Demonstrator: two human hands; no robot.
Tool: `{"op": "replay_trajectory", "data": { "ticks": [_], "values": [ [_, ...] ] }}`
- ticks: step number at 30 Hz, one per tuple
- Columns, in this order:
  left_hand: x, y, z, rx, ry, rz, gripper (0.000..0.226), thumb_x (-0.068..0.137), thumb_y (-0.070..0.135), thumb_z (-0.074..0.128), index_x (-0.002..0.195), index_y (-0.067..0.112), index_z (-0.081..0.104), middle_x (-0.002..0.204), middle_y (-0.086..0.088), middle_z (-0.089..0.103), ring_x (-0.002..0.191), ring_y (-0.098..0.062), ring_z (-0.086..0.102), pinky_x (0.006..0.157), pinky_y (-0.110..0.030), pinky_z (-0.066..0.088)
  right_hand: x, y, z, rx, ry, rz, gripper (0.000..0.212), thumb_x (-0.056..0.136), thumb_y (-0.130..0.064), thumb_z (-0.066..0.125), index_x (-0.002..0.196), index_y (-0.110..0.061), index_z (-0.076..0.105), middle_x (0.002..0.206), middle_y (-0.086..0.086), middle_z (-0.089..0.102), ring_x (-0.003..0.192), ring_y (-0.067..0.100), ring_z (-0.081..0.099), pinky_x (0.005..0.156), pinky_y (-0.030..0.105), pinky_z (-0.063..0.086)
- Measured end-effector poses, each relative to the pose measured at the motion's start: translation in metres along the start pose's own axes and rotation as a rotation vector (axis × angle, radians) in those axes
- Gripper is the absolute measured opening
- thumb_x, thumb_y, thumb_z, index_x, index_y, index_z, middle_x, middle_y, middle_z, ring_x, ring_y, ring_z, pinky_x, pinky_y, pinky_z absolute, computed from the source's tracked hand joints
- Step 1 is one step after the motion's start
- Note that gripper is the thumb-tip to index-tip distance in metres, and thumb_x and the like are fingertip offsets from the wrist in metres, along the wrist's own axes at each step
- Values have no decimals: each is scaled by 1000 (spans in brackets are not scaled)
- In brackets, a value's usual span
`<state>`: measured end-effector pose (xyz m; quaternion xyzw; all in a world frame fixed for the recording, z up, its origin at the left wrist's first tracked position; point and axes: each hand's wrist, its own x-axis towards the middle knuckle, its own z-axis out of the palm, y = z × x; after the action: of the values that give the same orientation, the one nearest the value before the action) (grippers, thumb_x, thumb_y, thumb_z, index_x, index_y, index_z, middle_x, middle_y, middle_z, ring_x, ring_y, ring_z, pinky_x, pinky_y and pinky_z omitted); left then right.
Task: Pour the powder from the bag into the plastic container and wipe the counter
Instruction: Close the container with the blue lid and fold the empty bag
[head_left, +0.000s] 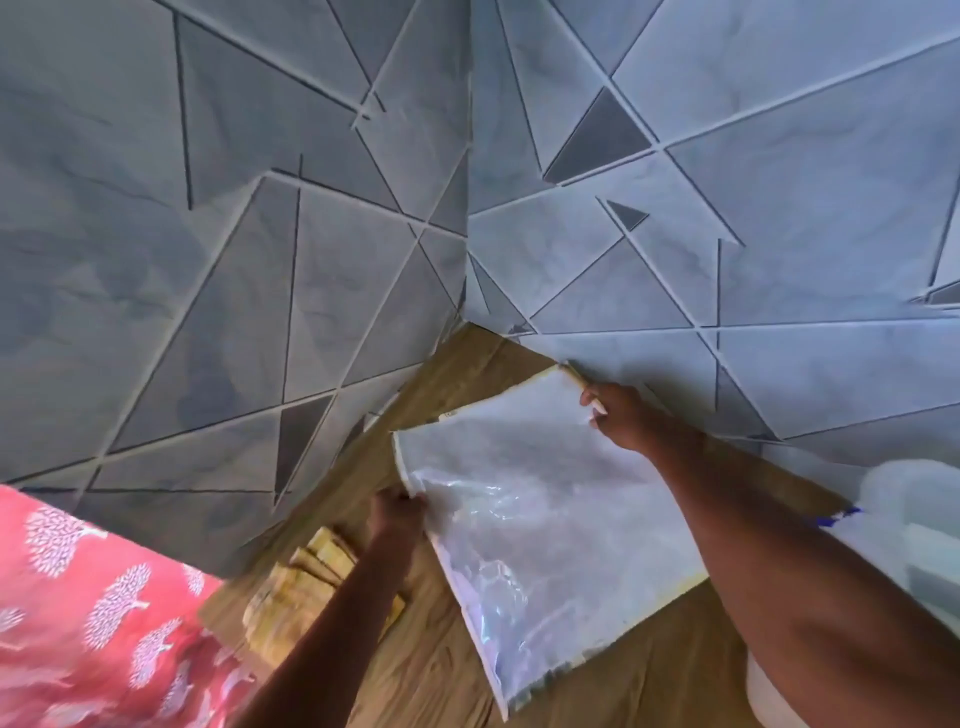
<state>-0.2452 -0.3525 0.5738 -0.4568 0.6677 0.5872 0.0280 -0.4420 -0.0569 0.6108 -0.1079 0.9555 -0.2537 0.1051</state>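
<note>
Bag (545, 499), clear glossy plastic, flat, pale frayed edges, over wooden table (675, 670) by tiled wall corner, long axis near-left to far-right, left hand (396, 512) and right hand (621, 415) each pinching a top corner.

You have just one camera, and it sits on your head. It looks forward and down into the corner where two grey walls (311, 208) meet the wooden counter (441, 665). It is close (your arms fill the bottom of the view). Its wide lens bends the straight lines near the edges.
</note>
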Motion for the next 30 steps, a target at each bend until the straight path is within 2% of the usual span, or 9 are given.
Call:
{"op": "replay_trajectory", "data": {
  "ticks": [4,6,9,13,15,18,21,24,30],
  "values": [
    [-5,7,-1,178,76,85,33,72,19,69,102,5,68,95,-15,71,87,-34,68,74,-39,59,-4,-3,7,-36,-30,66,32,76,-10,83,104,-16,70,112,9,69,109,28,64,87,30,47],
    [-18,21,0,222,119,140,41,75,12,68,113,4,55,107,-16,64,99,-38,62,78,-39,54,-10,-8,5,-1,20,78,26,69,-5,84,93,-6,71,98,13,71,100,33,68,84,35,51],
    [-34,41,5,251,133,243,50,78,6,66,121,8,39,121,-19,54,111,-43,55,87,-45,53,-22,-27,-7,104,148,92,20,66,-5,83,83,-7,73,78,5,72,82,26,71,79,34,56],
    [-63,71,16,224,138,430,57,86,14,70,136,7,44,135,-14,53,124,-36,52,102,-43,48,-66,-67,-36,280,294,46,13,72,-6,83,82,-11,76,75,1,74,68,6,67,70,20,50],
    [-89,87,25,136,123,543,44,89,18,70,128,6,55,127,-11,60,118,-29,58,97,-36,49,-96,-79,-55,348,399,22,11,75,-9,83,83,-11,76,75,-1,74,67,5,67,66,12,47],
    [-136,107,40,-82,35,653,25,92,14,67,114,8,58,109,-1,65,100,-18,66,75,-19,49,-144,-86,-83,499,518,0,11,77,-17,84,82,-16,75,78,-5,76,72,9,72,73,22,54],
    [-190,119,58,-206,-74,787,18,92,8,63,109,9,60,99,5,67,92,-12,67,68,-7,49,-202,-80,-117,602,641,-16,9,79,-14,82,84,-17,75,82,-6,77,76,9,72,78,23,56],
    [-249,118,83,-251,-218,920,16,92,4,62,106,11,63,94,9,69,88,-7,67,72,-10,49,-265,-59,-147,619,755,-22,10,80,-8,82,85,-14,75,81,-8,75,72,3,69,75,15,53],
    [-361,79,149,-126,-485,1210,19,91,-1,58,99,15,65,94,8,70,90,-10,68,79,-23,54,-371,31,-180,581,921,57,10,83,-9,79,85,-18,75,84,-7,75,76,10,71,71,22,53]
  ]
}}
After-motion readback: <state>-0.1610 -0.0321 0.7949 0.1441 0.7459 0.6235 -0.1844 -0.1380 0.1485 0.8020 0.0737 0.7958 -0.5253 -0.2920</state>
